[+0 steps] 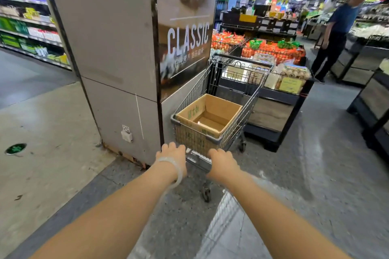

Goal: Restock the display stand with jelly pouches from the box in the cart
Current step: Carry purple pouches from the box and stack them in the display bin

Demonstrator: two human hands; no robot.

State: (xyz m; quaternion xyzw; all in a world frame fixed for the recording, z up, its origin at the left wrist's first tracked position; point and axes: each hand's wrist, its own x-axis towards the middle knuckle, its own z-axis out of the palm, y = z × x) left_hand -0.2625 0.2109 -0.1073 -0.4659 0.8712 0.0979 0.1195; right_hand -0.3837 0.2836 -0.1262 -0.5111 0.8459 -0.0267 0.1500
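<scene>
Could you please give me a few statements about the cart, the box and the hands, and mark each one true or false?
1. Both hands, the left hand and the right hand, grip the handle of the grey wire shopping cart. True.
2. The open brown cardboard box is full of pouches. False: its bare bottom shows.
3. The box sits on the floor. False: it sits in the cart.
4. A pale translucent bangle circles the left wrist. True.
</scene>
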